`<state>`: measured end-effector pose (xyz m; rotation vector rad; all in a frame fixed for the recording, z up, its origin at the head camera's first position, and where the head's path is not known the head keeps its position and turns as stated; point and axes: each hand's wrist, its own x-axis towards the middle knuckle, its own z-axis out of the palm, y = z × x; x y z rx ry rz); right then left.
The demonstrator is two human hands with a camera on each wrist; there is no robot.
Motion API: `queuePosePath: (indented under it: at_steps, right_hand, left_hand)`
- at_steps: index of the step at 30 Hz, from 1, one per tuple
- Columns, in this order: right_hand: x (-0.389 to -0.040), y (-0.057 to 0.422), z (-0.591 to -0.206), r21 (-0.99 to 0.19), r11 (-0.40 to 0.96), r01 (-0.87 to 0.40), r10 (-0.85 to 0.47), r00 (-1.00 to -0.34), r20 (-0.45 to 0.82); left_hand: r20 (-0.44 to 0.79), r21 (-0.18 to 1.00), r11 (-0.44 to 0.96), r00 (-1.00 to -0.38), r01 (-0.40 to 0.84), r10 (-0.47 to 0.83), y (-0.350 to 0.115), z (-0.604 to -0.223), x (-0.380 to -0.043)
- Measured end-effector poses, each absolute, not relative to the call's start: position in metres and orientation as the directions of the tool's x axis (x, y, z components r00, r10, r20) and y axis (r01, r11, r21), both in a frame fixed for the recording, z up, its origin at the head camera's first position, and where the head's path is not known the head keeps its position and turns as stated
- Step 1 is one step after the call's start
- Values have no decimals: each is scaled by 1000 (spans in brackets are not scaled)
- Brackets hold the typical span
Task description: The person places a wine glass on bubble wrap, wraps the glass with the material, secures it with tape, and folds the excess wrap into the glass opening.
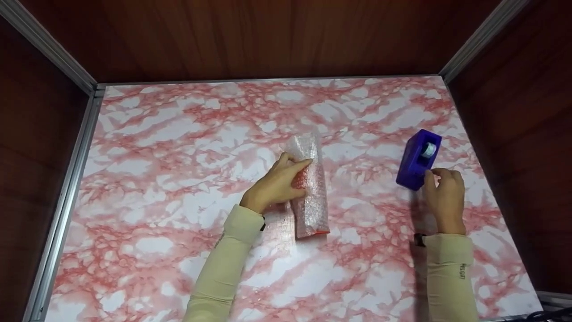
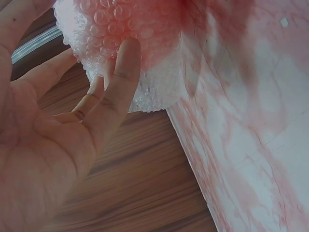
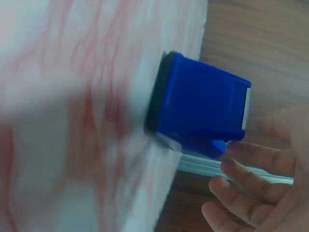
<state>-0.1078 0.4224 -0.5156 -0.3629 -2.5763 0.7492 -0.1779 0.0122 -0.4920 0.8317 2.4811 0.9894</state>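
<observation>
A long bundle in clear bubble wrap [image 1: 315, 210] lies on the table, with something red showing through and at its near end. My left hand [image 1: 277, 183] rests on its left side, thumb and index finger spread over the wrap. In the left wrist view, the fingers [image 2: 126, 60] touch the bubbles [image 2: 113, 21] and look mostly straight. To the right stands a blue-purple tape dispenser [image 1: 410, 163] with a roll of tape [image 1: 429, 150]. My right hand [image 1: 447, 194] is at its near end, fingertips by the toothed cutter [image 3: 246, 110]. No tape strip is discernible between the fingers.
The tabletop [image 1: 178, 250] has a red and white marbled pattern. Dark wood panels [image 1: 277, 40] with metal framing [image 1: 67, 179] enclose its back and sides. Dark cables [image 1: 552, 315] lie at the lower right corner.
</observation>
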Motion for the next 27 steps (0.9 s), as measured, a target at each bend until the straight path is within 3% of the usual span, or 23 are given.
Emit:
queuePosePath:
  at_steps: [9, 13, 18, 22, 27]
  right_hand:
    - [-115, 426, -513, -706, 599, 378, 560, -828, 32]
    - [-120, 425, -512, -730, 532, 428, 599, -800, -33]
    - [-124, 423, -505, -808, 395, 437, 632, -768, -107]
    - [-129, 419, -498, -917, 166, 364, 651, -739, -175]
    - [-130, 411, -494, -957, -70, 282, 657, -709, -257]
  left_hand:
    - [-120, 708, 595, -765, 381, 632, 12, -492, -176]
    - [-130, 723, 591, -769, 359, 626, 12, -492, -176]
    - [-122, 730, 584, -773, 356, 623, 11, -493, -176]
    - [-116, 731, 582, -776, 356, 621, 11, -493, -176]
    - [-103, 734, 574, -776, 362, 622, 11, -494, -175]
